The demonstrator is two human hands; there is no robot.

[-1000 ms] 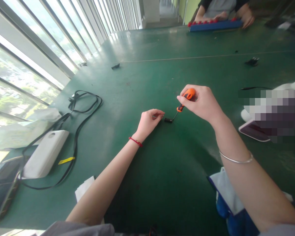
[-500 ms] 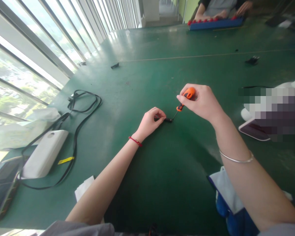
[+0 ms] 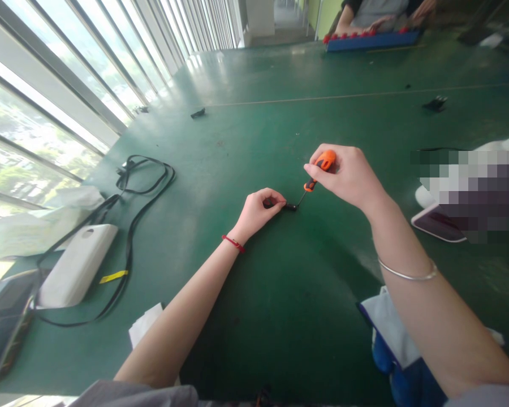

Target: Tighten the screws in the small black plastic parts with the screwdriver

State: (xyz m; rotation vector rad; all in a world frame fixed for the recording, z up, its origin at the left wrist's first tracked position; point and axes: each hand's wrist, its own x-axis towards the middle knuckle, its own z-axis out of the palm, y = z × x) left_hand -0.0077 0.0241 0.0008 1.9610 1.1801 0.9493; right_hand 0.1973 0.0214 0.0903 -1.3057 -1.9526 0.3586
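Note:
My right hand (image 3: 341, 172) is closed around an orange and black screwdriver (image 3: 326, 161), which it holds at a slant. The thin shaft points down and to the left, and its tip meets the right end of a small black part (image 3: 291, 207) on the green table (image 3: 254, 316). My left hand (image 3: 261, 210) pinches the other end of that black part between thumb and fingertips. Part of the piece is hidden by the fingers, and its exact kind is too small to make out.
On the left lie a looped black cable (image 3: 131, 237), a white power bank-like block (image 3: 78, 265) and a dark phone-like device (image 3: 4, 328). Blue and white cloth (image 3: 401, 345) sits under my right forearm. Across the table a person works at a blue rack (image 3: 371, 42).
Both hands stay almost in place. The fingers of my left hand have shifted slightly on the black part; the screwdriver tip remains at its end.

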